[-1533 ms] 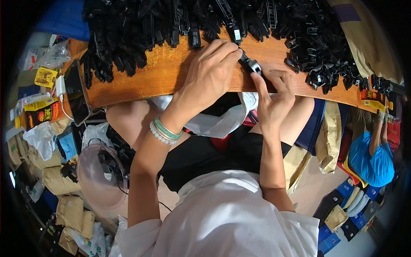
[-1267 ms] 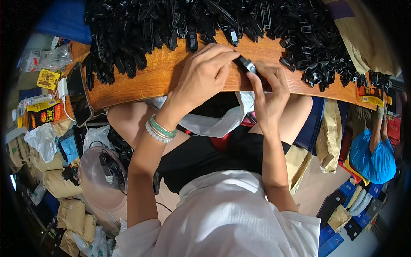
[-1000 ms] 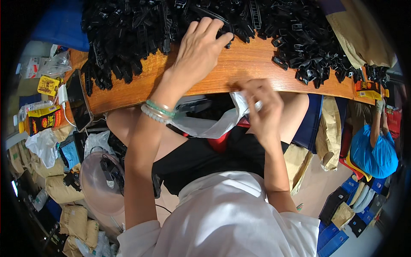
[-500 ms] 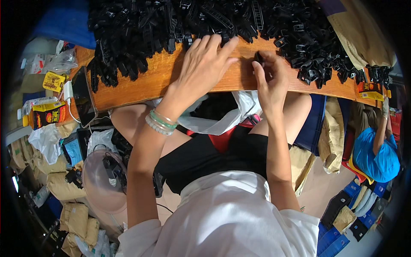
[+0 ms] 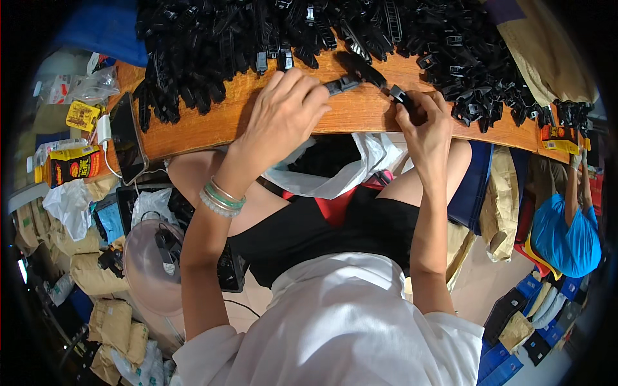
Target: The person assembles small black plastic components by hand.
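My left hand (image 5: 286, 109), with bracelets at the wrist, is closed on a black plastic strap (image 5: 341, 85) that points right over the wooden table. Its far part is blurred, beside another dark strip (image 5: 362, 68); I cannot tell whether the two are joined. My right hand (image 5: 426, 122) pinches a small black plastic buckle (image 5: 399, 95) with a shiny face, just right of the strap's end. Beyond both hands lies a wide heap of black plastic buckles and toothed straps (image 5: 219, 51).
The wooden table (image 5: 193, 132) has its near edge above my lap. A white plastic bag (image 5: 322, 183) hangs open between my knees. A phone-like dark tablet (image 5: 127, 135) and packets stand at left. A brown paper sack (image 5: 534, 51) leans at right. Another person in blue (image 5: 566, 231) sits far right.
My left hand has moved left and nearer, from the heap's edge, and now has a black strap. My right hand has shifted slightly right and down, still holding a small black part.
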`<state>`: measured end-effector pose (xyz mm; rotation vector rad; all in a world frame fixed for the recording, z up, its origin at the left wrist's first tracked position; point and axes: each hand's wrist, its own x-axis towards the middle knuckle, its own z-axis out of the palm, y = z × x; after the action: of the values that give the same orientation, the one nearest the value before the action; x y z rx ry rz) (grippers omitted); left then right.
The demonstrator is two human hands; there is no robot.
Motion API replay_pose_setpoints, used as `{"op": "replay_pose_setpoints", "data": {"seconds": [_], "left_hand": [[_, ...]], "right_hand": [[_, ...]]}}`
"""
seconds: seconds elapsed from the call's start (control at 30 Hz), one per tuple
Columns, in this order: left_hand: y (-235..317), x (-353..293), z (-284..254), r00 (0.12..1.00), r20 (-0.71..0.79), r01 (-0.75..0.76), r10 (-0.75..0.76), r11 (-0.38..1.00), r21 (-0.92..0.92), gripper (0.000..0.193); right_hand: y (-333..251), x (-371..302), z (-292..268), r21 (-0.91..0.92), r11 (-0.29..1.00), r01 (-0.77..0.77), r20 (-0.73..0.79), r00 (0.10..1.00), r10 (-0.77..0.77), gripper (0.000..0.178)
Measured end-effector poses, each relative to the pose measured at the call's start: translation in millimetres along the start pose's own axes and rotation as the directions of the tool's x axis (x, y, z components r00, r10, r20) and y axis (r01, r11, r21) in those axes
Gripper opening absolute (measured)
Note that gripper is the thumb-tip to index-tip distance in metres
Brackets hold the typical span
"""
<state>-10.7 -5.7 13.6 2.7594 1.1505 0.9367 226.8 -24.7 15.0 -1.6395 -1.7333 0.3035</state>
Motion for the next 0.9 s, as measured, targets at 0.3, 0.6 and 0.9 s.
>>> {"op": "replay_pose_setpoints", "data": {"seconds": [0.3, 0.6, 0.9], "left_hand": [[-4.5, 3.9, 11.4, 0.971, -0.006, 0.223, -0.239, 0.914, -0.339, 0.023], [-6.0, 3.5, 11.5, 0.978, 0.002, 0.194, -0.208, 0.908, -0.371, 0.02], [-0.7, 9.9, 4.8, 0.95, 0.102, 0.299, -0.296, 0.763, -0.573, 0.015]], "right_hand": [[-11.0, 2.8, 10.4, 0.291, 0.956, 0.021, 0.157, 0.985, -0.069, 0.024], [-7.8, -0.6, 12.4, 0.436, 0.9, -0.011, 0.244, 0.964, -0.106, 0.027], [-13.2, -2.7, 14.7, 0.408, 0.913, 0.021, 0.252, 0.958, -0.135, 0.026]]}}
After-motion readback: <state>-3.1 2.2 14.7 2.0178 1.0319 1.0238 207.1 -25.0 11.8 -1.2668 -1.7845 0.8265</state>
